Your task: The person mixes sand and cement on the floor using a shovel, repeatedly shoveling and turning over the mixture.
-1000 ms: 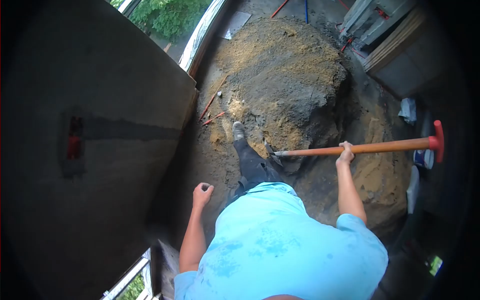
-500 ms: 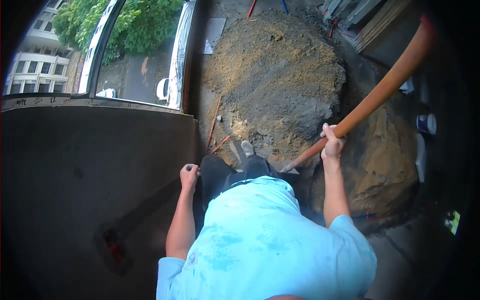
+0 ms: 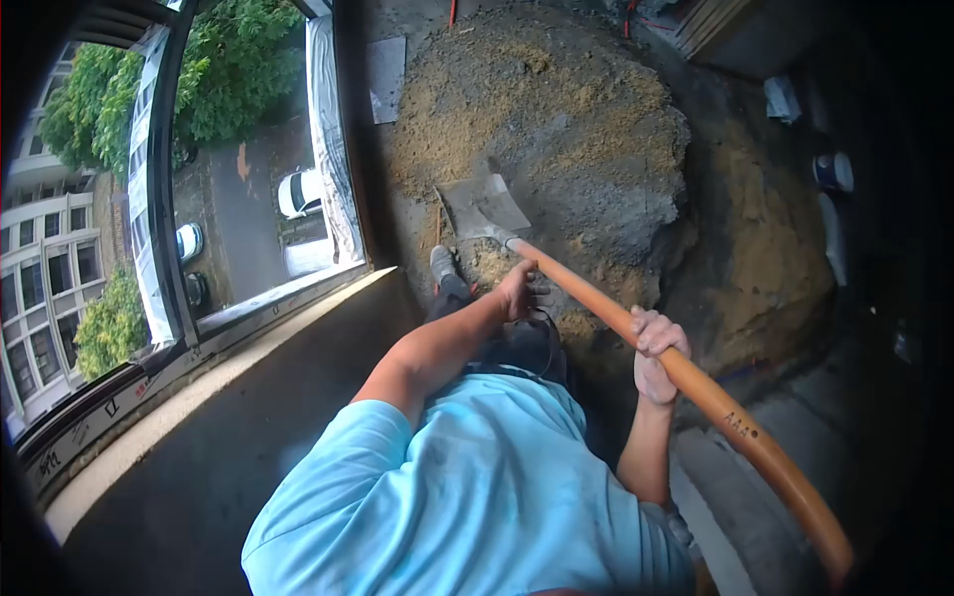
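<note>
A shovel with a long orange-brown handle slants across the view, "AAA" marked on its upper part. My right hand is wrapped around the handle near its middle. Close to the lower end of the handle is my left hand, its fingers apart and not closed around the wood; whether it touches the handle I cannot tell. The broad grey shovel blade lies at the near left edge of a heap of sandy, grey-brown mix, beyond my shoe.
Left of me runs a low wall with a pale ledge under a window that looks onto a street. A second brownish heap rises at the right, with a white bucket past it. A flat grey board lies by the window wall.
The shovel has swung round: its blade is now out on the heap and its handle end points down right. My left hand has come from my side to the handle. My body has turned.
</note>
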Demonstrator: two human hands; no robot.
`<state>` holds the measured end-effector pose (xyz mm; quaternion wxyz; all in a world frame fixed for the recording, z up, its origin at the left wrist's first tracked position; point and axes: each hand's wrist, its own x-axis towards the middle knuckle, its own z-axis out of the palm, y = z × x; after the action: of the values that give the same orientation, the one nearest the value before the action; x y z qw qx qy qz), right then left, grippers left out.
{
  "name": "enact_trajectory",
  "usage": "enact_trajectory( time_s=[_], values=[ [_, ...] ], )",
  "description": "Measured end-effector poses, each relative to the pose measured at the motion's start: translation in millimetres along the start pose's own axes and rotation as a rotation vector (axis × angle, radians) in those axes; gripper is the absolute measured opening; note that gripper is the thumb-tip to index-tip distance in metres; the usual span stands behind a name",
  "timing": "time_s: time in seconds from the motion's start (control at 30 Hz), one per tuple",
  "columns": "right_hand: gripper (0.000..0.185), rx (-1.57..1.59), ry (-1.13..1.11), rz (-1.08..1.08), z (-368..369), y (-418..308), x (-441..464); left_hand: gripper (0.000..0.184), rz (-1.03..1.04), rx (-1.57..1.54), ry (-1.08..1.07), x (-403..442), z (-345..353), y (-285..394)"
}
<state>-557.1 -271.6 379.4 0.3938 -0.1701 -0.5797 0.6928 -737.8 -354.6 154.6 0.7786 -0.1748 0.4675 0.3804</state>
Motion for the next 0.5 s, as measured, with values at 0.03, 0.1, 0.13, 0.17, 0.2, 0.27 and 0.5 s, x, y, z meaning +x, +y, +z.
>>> enact_trajectory(
  time_s=[0.03, 0.1, 0.13, 0.17, 0.2, 0.27, 0.5],
  values=[
    [0.02, 0.007, 0.051, 0.021, 16.5, -9.8, -3.6, 0.085, 0.047, -0.162, -0.039, 10.0, -7.9, 1.0],
    [0.025, -0.1, 0.072, 0.003, 28.1, -47.0, -19.6, 0.051, 0.104, -0.382, 0.066, 22.4, -22.5, 22.3],
    [0.027, -0.152, 0.144, 0.006, 38.4, -73.5, -28.2, 0.043, 0.149, -0.42, 0.104, 65.4, -36.9, 21.2],
    [0.028, -0.08, 0.245, 0.038, 39.2, -101.4, -47.0, 0.035, 0.181, -0.464, 0.146, 91.3, -43.3, 14.8],
    [0.028, -0.09, 0.264, 0.046, 29.6, -135.2, -72.9, 0.02, 0.136, -0.499, 0.321, 78.3, -31.7, 21.5],
    [0.031, -0.214, 0.261, 0.11, 41.0, -162.1, -94.9, 0.018, 0.09, -0.452, 0.408, 81.2, -57.9, 21.1],
    [0.062, -0.945, 0.476, 0.431, 40.6, -191.7, -189.3, 0.013, 0.091, -0.723, 0.317, 91.0, -79.3, -45.2]
  ],
)
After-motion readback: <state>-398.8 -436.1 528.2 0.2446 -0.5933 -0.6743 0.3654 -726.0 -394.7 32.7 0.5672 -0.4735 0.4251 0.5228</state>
